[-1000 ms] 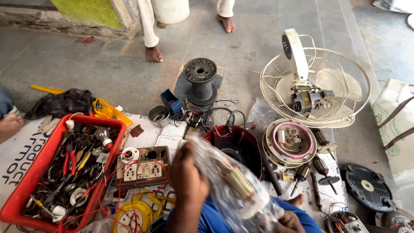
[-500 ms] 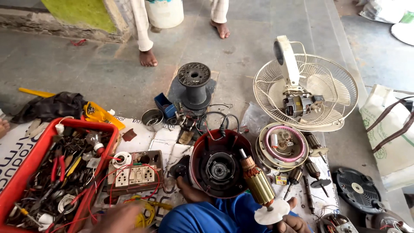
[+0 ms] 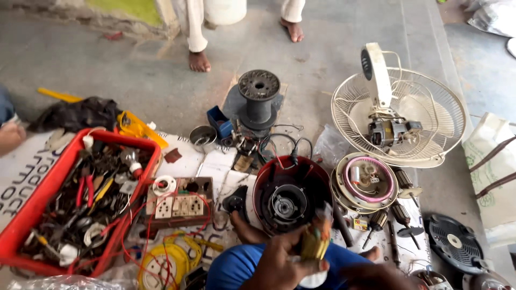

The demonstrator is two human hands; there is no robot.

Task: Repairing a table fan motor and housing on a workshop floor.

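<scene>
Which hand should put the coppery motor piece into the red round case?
Probably the left hand: it grips the coppery motor piece, right beside the red round case. The right hand is blurred at the bottom edge, farther from the case.

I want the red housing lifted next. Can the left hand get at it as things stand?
Probably yes, once freed: the left hand is closed on the armature, but the red housing lies open just beyond it, with nothing between.

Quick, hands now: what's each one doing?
Left hand: closed around the rotor.
Right hand: mostly out of frame, grip cannot be told.
</scene>
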